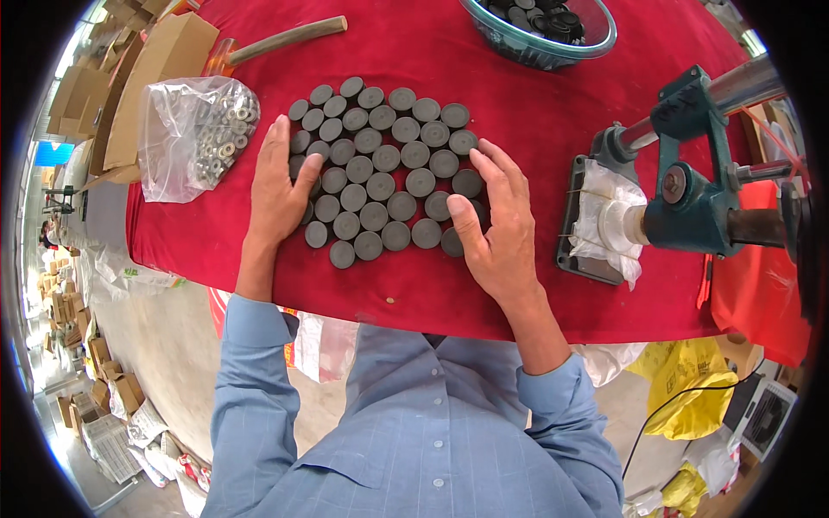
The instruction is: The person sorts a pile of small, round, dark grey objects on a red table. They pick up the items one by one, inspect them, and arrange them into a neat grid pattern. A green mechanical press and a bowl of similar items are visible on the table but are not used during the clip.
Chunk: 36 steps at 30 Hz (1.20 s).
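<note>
Several round dark-grey discs (386,158) lie flat in a loose cluster on the red cloth (380,298). My left hand (281,186) rests along the cluster's left edge, fingers stretched forward and thumb out over the nearest discs. Along the right edge lies my right hand (496,220), its fingers extended and its thumb beside the discs there. Neither hand grips anything; the palms face each other with the discs between them. A few discs are partly hidden beneath or behind the hands.
A clear plastic bag of small metal rings (207,138) sits at left, near a wooden-handled hammer (289,41) and a cardboard box (160,86). A clear tub (544,52) of black pieces stands at the far side. A green hand press (691,181) occupies the right.
</note>
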Each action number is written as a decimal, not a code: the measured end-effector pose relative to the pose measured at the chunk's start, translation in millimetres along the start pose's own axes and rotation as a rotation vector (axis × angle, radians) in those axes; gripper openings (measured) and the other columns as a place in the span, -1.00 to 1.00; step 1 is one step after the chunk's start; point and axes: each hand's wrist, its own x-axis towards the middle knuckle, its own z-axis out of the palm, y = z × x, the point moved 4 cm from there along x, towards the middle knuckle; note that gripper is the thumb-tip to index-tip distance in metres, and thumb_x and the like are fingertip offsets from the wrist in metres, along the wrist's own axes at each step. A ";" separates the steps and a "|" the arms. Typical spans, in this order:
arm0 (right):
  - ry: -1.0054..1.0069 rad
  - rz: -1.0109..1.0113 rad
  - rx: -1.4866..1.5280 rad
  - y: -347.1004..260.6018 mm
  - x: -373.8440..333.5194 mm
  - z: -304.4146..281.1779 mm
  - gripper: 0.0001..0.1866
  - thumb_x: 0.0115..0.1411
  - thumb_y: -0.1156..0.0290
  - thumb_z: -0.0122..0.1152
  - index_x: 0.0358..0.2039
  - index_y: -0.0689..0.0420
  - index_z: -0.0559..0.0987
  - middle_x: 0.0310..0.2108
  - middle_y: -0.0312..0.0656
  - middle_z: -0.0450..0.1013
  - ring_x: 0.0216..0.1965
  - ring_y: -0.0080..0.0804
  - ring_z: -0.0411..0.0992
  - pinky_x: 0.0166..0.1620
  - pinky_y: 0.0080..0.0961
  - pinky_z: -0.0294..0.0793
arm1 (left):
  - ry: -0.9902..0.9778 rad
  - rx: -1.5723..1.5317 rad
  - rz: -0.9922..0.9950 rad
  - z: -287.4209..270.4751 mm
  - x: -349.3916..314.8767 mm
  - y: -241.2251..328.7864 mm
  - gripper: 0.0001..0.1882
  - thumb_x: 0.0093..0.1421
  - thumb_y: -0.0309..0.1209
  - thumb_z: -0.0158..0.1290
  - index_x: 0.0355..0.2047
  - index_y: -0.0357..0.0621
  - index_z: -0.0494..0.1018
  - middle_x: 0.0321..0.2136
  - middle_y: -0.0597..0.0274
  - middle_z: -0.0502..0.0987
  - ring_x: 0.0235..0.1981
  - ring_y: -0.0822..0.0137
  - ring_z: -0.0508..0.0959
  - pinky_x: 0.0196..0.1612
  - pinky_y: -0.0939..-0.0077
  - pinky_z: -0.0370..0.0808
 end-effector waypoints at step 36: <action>0.151 0.107 0.109 9.5 4.8 -19.2 -0.47 0.55 0.16 0.19 0.30 0.32 0.50 0.33 0.21 0.42 0.35 0.19 0.40 0.41 0.01 0.35 | -0.344 0.193 0.509 51.3 89.8 56.0 -0.24 0.61 0.04 -0.13 0.66 0.04 0.03 0.65 0.12 0.05 0.66 0.08 0.05 0.67 -0.01 -0.04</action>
